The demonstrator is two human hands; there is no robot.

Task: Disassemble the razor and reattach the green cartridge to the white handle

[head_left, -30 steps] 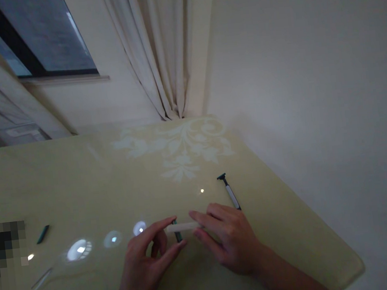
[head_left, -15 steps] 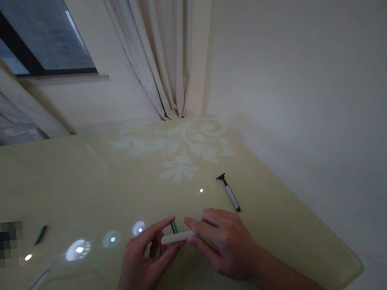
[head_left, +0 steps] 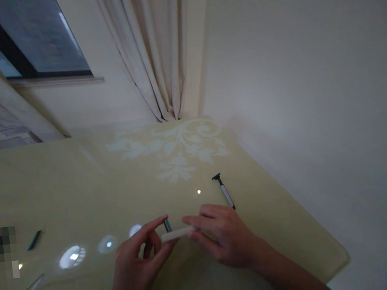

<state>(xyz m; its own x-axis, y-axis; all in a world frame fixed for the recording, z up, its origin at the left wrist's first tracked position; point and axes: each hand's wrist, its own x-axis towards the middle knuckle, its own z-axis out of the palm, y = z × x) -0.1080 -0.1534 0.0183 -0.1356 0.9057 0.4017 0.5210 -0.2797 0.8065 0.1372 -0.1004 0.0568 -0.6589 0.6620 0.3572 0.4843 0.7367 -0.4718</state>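
Note:
My left hand (head_left: 140, 266) pinches a small dark green razor head (head_left: 168, 224) between thumb and forefinger. My right hand (head_left: 220, 236) grips a white razor handle (head_left: 177, 233) by its right end, and the handle's left end meets the green head. Both hands hover just above the yellow-green table (head_left: 114, 181). A second razor (head_left: 223, 190), assembled with a dark head and white handle, lies on the table just beyond my right hand.
A small dark green piece (head_left: 34, 240) lies at the far left of the table, and a thin pale stick (head_left: 32, 289) lies near the left front. A curtain (head_left: 156, 52) and a window (head_left: 30, 37) stand behind the table. The table's right edge runs diagonally near my right forearm.
The white handle has tilted and shifted left against the green head held in my left hand. The view has drifted slightly right, so everything sits a little further left.

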